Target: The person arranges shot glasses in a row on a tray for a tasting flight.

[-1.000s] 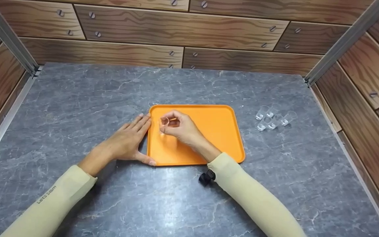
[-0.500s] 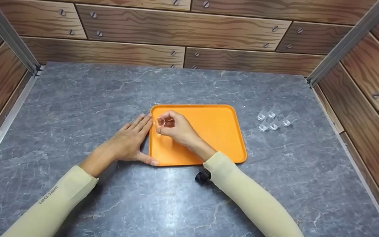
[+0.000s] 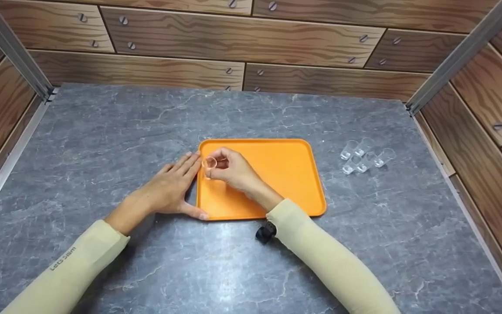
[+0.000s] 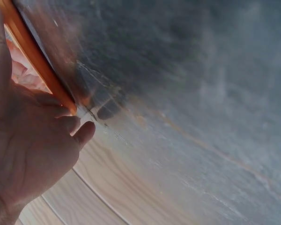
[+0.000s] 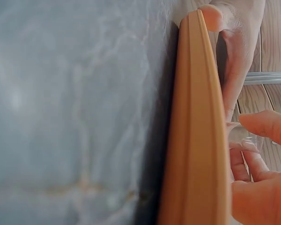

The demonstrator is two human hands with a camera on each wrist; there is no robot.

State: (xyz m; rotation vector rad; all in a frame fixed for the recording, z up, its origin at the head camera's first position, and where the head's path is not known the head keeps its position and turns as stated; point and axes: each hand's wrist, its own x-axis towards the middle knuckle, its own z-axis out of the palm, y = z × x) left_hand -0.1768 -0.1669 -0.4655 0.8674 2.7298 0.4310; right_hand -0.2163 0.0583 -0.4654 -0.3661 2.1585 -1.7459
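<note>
Cup (image 3: pixel 209 163): pinched by right hand (image 3: pixel 237 172) at left side of tray (image 3: pixel 275 179).
Tray: edge touched by left hand (image 3: pixel 169 187), fingers extended.
Other cups (image 3: pixel 363 163): grouped right of tray.

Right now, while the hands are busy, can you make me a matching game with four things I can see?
1. Left hand
2. Tray
3. Right hand
4. Cluster of clear cups

A. On the grey table, apart from the tray
B. Pinching a single cup
C. Touching the tray's edge
D. Orange

Pairs: 1-C, 2-D, 3-B, 4-A
</note>
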